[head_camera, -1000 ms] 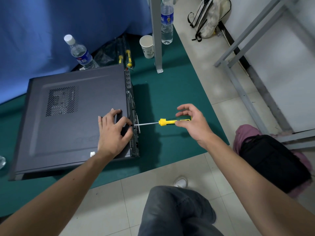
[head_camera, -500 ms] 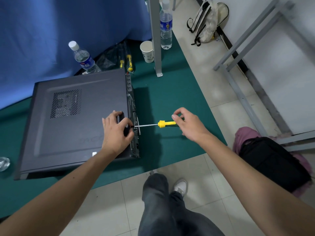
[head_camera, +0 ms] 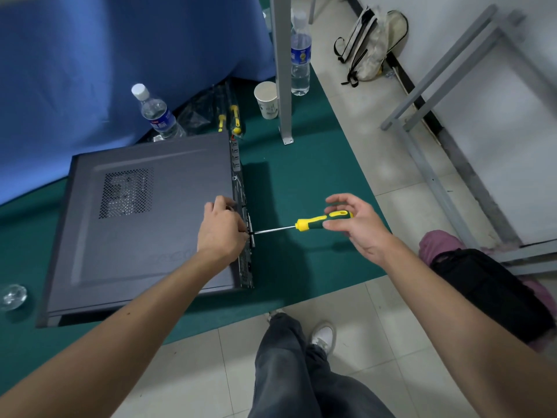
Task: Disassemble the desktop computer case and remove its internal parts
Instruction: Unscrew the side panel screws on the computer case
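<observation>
Case (head_camera: 144, 224), dark grey, flat on its side on the green mat (head_camera: 301, 188), side panel with a perforated vent facing up, rear edge turned to the right. Left hand (head_camera: 221, 229) on the panel's right edge, fingers curled down over the rear face just beside the screwdriver tip; whether pinching a screw there, cannot tell. Screwdriver (head_camera: 313, 223) lying nearly level, metal shaft reaching left to the rear edge of the case, yellow-and-green handle to the right. Right hand (head_camera: 358, 224) at the handle's end, fingers spread wide and relaxed, only thumb and a fingertip or two lightly on the handle, no full grip.

Containers behind the case: clear water bottle (head_camera: 158, 116) with white cap and blue label, leaning, just beside the far corner of the case, level inside not readable. Second water bottle (head_camera: 300, 55) upright past a grey metal post (head_camera: 281, 67), mostly full of clear water. Paper cup (head_camera: 266, 99) upright next to the post, contents hidden by the angle. Clear plastic bag (head_camera: 211, 113) with yellow-handled tools inside, between the first bottle and the cup. Glass object (head_camera: 12, 297) at the far left edge of the mat, too blurred to identify.

On the tile floor: pale backpack (head_camera: 373, 43) against the wall, black bag (head_camera: 494, 294) at right on something pink.
</observation>
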